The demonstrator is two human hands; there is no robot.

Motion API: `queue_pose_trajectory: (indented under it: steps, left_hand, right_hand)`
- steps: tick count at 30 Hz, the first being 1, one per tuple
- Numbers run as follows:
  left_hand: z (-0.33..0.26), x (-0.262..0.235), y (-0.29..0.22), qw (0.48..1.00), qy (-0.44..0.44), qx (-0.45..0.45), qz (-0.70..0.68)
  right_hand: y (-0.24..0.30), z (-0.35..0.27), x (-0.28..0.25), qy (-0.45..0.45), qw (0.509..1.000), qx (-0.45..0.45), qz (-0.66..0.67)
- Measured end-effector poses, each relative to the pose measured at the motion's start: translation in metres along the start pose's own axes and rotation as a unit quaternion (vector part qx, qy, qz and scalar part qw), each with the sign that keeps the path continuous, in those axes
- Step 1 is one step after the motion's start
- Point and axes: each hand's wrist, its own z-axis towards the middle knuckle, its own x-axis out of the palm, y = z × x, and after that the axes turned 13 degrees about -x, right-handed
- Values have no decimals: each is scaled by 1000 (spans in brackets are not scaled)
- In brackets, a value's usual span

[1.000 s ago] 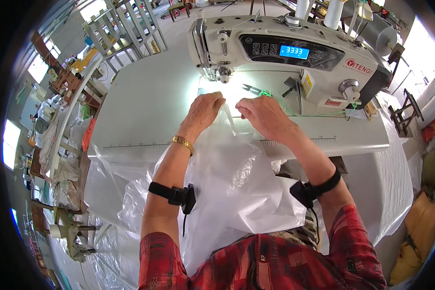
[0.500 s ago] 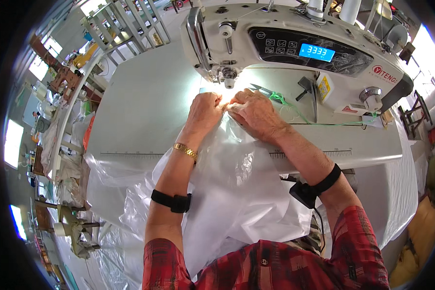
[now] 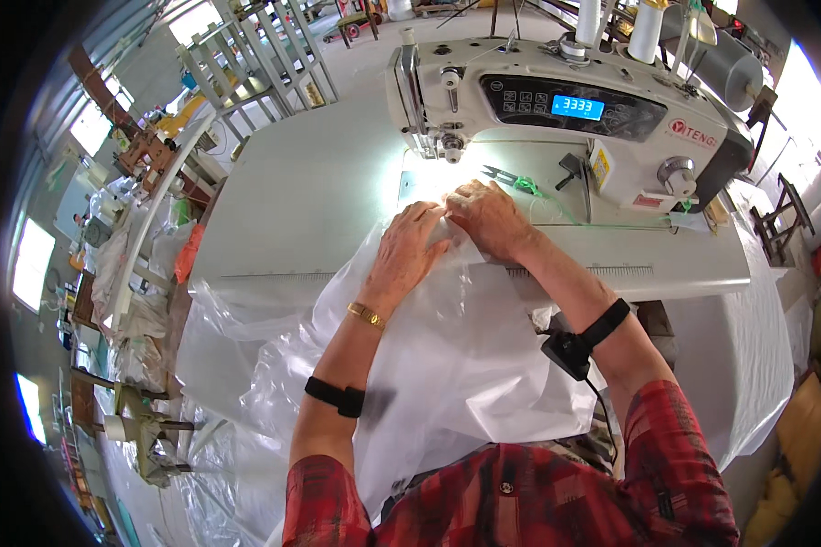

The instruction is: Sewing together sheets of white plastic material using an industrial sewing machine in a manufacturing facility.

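A translucent white plastic sheet (image 3: 447, 346) drapes from the sewing table's front edge down over my lap. My right hand (image 3: 488, 219) is closed, pinching the sheet's upper edge just in front of the sewing machine's needle area (image 3: 452, 150). Close beside it, my left hand (image 3: 409, 253) lies over the sheet with its fingers stretched out and the thumb apart. Its fingertips come near the right hand's fingers. Bright lamplight washes out the spot beneath the needle, so detail there is lost.
The white sewing machine (image 3: 529, 96) spans the table's back, its blue display lit. Thread snips (image 3: 506, 179) with green thread lie right of the needle. A ruler scale (image 3: 620, 271) marks the table (image 3: 292, 201) near its front edge. Thread cones (image 3: 646, 32) stand behind.
Both hands have drawn back from the needle toward me with the sheet. My left hand has loosened from a closed grip, its fingers now stretched. The whole view has shifted slightly.
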Motion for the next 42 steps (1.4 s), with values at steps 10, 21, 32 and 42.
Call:
queue_pose_trajectory:
  steps: [10, 21, 32, 42]
  left_hand:
    - [3, -1, 20, 995, 55, 39, 80]
    - [13, -3, 23, 991, 90, 3, 102]
    - [21, -2, 23, 991, 79, 7, 105]
    - [22, -4, 24, 991, 83, 6, 100]
  right_hand:
    - [1, 1, 0, -13, 999, 25, 33]
    - [-4, -1, 4, -22, 999, 16, 27]
    - [-5, 3, -3, 64, 995, 37, 67]
    - [-4, 2, 7, 30, 998, 46, 37]
